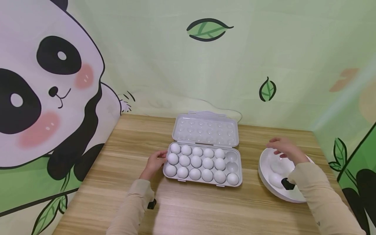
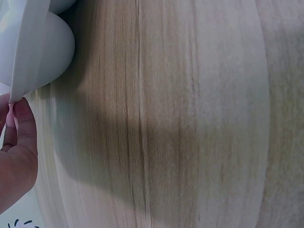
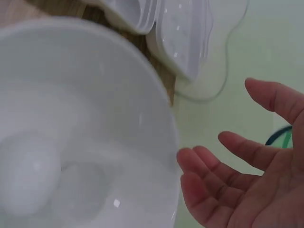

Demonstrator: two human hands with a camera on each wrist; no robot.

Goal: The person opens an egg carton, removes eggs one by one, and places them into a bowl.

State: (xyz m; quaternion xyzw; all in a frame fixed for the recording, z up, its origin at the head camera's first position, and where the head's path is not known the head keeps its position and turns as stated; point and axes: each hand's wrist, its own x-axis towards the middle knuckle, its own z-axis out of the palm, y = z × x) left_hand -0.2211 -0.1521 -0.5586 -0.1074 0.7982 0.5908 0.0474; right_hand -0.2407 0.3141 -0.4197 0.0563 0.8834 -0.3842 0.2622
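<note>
A white plastic egg box [image 1: 202,184] lies with its lid [image 1: 205,129] folded back. White eggs [image 1: 196,161] fill most of its cups; two cups at the right end, the back and middle ones, hold none. At the box's left edge, my left hand [image 1: 155,163] pinches the rim between thumb and finger, as the left wrist view shows. Over the back of a white bowl [image 1: 265,178], my right hand [image 1: 286,149] hovers with loosely bent, spread fingers and nothing in them. At least one egg [image 3: 28,173] rests in the bowl; the right forearm partly covers it.
Everything stands on a wood-grain table [image 1: 188,209]. A fabric backdrop [image 1: 164,65] with a panda and leaves rises behind and at both sides. A thin cord [image 1: 218,107] runs along the backdrop behind the box lid.
</note>
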